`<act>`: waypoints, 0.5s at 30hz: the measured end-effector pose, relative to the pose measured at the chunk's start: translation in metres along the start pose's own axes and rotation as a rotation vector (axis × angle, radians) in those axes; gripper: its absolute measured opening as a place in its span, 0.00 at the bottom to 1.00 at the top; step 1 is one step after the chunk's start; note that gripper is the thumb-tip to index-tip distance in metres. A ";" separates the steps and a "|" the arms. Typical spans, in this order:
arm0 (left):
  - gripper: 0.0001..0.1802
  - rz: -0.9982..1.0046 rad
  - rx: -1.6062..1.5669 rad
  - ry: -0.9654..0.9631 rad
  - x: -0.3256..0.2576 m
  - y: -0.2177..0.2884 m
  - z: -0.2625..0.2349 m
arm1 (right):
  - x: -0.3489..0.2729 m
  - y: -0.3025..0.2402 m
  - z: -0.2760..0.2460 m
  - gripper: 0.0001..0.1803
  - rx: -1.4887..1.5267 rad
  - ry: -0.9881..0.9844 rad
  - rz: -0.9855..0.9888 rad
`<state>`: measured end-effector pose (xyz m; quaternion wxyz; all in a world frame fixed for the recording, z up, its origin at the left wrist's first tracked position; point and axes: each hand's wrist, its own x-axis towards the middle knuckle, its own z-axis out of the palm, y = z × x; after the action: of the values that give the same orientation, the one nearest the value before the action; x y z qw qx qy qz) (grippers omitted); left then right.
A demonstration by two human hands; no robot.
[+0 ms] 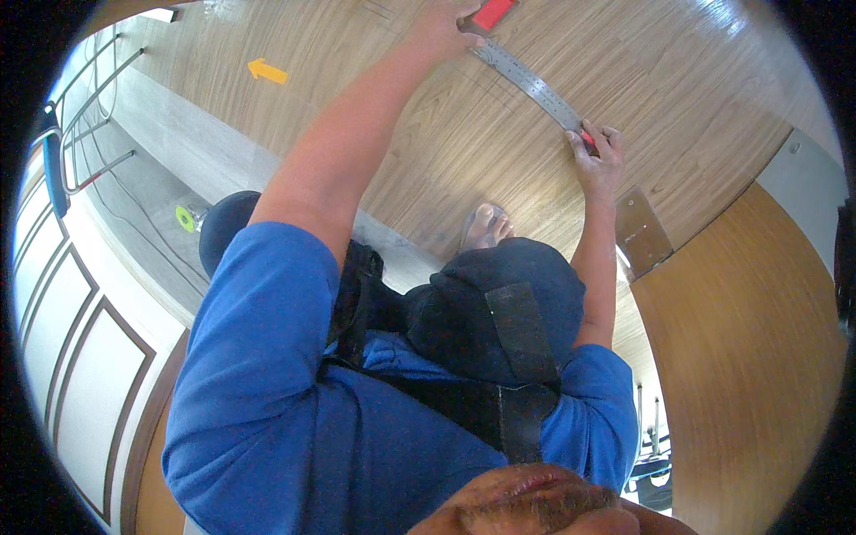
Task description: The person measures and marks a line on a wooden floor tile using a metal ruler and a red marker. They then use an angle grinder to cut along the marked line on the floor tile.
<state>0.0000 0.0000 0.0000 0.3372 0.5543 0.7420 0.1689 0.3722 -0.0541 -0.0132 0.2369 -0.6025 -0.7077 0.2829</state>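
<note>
A steel try square's graduated blade (533,86) lies slantwise on a wood-grain surface at the top of the view. At its far left end a red block (494,12), which looks like the square's stock, joins it. My left hand (443,31) is closed at that end, fingers on the square; the top edge cuts part of the hand off. By the blade's near right end, my right hand (598,157) pinches a small red thing (588,138), too covered to name. Faint lines (499,94) show on the surface beside the blade.
A yellow arrow sticker (267,71) is stuck on the surface at left. My bare foot (486,226) rests below the blade. A metal plate (644,230) and a curved wooden panel (740,357) stand at right. Metal chair legs (111,165) and loose cables are at left.
</note>
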 end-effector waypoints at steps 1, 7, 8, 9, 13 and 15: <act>0.39 -0.028 -0.008 -0.022 -0.001 0.006 -0.003 | 0.000 0.004 0.000 0.22 -0.007 0.014 -0.026; 0.38 0.015 -0.079 0.000 0.000 -0.004 -0.003 | 0.004 0.004 0.004 0.22 -0.039 0.041 -0.093; 0.37 0.023 -0.077 0.017 -0.002 -0.006 -0.002 | 0.002 0.003 0.004 0.22 -0.035 0.033 -0.083; 0.37 0.026 -0.066 0.027 -0.003 -0.004 -0.002 | 0.002 0.003 0.004 0.22 -0.027 0.032 -0.075; 0.35 -0.072 -0.166 -0.039 -0.006 0.007 -0.008 | 0.001 0.004 0.003 0.22 -0.013 0.051 -0.082; 0.34 -0.107 -0.203 -0.061 -0.007 0.009 -0.010 | 0.001 0.003 0.003 0.22 -0.028 0.061 -0.092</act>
<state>0.0007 -0.0030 0.0146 0.4228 0.4816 0.7389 0.2080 0.3720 -0.0529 -0.0175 0.2626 -0.5810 -0.7309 0.2435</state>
